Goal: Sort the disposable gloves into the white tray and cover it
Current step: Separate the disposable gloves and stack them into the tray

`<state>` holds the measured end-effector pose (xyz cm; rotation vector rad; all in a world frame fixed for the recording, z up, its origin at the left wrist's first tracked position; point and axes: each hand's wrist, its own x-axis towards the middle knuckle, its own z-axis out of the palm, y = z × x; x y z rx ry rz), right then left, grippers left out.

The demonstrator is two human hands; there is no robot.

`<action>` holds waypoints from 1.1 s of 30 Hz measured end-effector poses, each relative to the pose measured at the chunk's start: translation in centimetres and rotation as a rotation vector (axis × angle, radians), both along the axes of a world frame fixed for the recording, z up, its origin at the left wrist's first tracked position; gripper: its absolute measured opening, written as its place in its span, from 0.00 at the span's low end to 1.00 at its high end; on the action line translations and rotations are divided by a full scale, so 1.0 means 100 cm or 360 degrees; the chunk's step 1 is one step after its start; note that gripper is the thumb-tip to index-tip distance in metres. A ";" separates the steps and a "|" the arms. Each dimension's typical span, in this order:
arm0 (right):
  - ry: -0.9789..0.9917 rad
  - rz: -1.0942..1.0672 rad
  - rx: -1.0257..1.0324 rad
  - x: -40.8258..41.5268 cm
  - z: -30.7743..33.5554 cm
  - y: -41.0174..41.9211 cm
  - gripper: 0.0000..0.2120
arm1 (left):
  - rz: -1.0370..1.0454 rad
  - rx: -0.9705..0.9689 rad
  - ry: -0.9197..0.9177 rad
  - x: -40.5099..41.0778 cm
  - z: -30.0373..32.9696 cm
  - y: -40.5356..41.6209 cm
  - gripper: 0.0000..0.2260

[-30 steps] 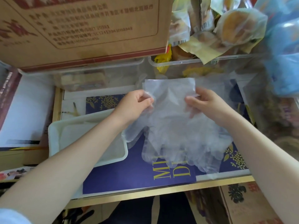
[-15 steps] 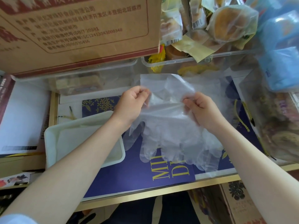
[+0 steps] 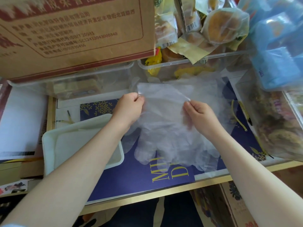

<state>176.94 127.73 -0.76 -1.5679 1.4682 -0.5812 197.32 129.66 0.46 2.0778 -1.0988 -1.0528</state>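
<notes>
Both hands, left hand [image 3: 131,106] and right hand [image 3: 199,112], pinched the cuff edges of thin, clear, floppy plastic disposable gloves [image 3: 167,136] just beside the white rectangular tray [image 3: 49,141]; featherlight, clingy film seemingly best taken there.

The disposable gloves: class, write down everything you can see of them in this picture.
The disposable gloves are thin, clear, crinkled plastic, several layered in a loose bunch. Their cuffs point away from the person and their fingers hang toward the near edge of the blue printed sheet. The left hand and right hand each pinch the cuff end. The white tray lies to their left.
</notes>
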 end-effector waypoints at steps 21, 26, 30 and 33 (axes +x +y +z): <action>0.0888 -0.0135 -0.0330 -0.033 -0.054 -0.014 0.04 | -0.0782 -0.0299 -0.0037 0.017 0.001 0.032 0.09; 0.0304 -0.0117 -0.0745 -0.021 -0.012 -0.002 0.05 | -0.0901 -0.0294 0.0213 0.005 0.007 0.026 0.06; 0.0187 0.0013 -0.0823 -0.007 0.010 0.010 0.06 | -0.1052 -0.0143 0.0579 -0.014 0.017 0.025 0.08; 0.0150 0.0070 -0.0827 0.001 0.018 0.013 0.05 | -0.1094 -0.0122 0.0667 -0.026 0.017 0.026 0.07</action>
